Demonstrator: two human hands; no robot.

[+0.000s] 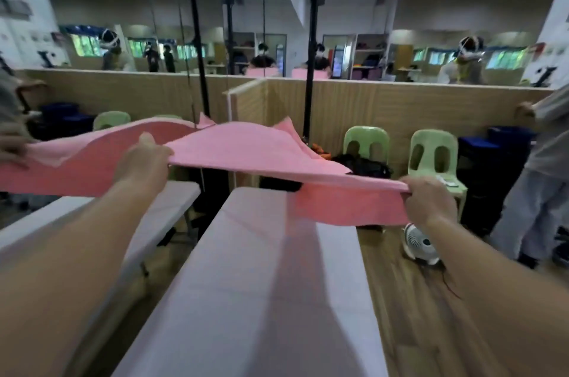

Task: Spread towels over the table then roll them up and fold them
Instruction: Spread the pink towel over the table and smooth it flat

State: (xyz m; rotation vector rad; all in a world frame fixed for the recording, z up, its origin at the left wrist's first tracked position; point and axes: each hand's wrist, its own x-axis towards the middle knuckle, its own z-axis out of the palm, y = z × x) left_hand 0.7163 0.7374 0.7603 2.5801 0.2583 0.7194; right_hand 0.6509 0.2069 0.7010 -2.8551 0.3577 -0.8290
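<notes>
Towel (246, 146) hangs above the table (246, 299), near edge stretched crosswise between left hand (141, 161) and right hand (429, 202), both hands gripping corners, cloth billowing away ahead

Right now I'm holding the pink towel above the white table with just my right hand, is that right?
Not quite: both hands grip it. The head view shows the left hand and the right hand each holding an edge of the pink towel above the white table.
</notes>
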